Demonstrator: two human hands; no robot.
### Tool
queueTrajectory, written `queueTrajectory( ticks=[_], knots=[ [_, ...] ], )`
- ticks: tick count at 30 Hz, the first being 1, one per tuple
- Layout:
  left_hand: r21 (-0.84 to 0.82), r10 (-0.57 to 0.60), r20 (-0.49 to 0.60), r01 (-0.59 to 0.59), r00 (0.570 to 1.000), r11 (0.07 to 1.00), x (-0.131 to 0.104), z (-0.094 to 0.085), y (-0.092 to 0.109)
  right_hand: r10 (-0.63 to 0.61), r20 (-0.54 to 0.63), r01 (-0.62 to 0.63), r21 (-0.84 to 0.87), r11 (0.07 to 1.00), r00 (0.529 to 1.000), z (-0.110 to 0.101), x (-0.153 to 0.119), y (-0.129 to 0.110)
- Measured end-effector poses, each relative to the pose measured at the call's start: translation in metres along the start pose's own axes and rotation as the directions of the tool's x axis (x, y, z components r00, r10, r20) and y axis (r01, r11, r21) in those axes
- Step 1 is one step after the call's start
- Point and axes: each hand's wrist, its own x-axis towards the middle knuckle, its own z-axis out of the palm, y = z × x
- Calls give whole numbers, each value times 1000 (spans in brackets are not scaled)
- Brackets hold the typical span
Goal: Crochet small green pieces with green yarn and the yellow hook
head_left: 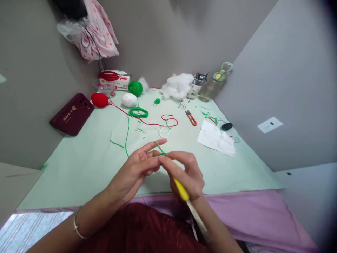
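Note:
My left hand [139, 165] pinches a small piece of green yarn work [163, 153], its index finger stretched out with a green strand looped over it. In my right hand [186, 170] is a crochet hook [181, 189] with a yellow handle; its tip is hidden at the yarn between my fingertips. Both hands meet above the front of the table. From the left hand, a green strand [127, 135] runs back toward a green yarn coil [138, 112]. Behind that lie a green yarn ball [135, 88], a white ball [129, 100] and a red ball [99, 100].
Orange-handled thread snips [191, 118] and white paper [216, 137] lie to the right. White stuffing [177, 86], a pen cup [195, 88] and a water bottle [213, 86] stand at the back. A dark red phone-like case [72, 114] leans at left. Loose yarn scraps are scattered about.

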Motion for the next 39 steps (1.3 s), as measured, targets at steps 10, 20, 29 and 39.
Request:
queueTrajectory(
  ticks=[10,20,29,39],
  knots=[
    [78,14,1,-14,1000,997,3,-6,3,487,61,-422,601,679,871,4,14,4],
    [68,-8,28,6,1000,998,2,-3,5,534,72,-449,641,622,843,6,12,5],
    [116,121,-89,-110,989,987,3,-1,-7,294,-53,-266,298,917,954,13,2,-3],
    [58,35,-54,-32,998,998,0,1,-1,440,-33,-359,524,772,898,10,6,1]
  ],
)
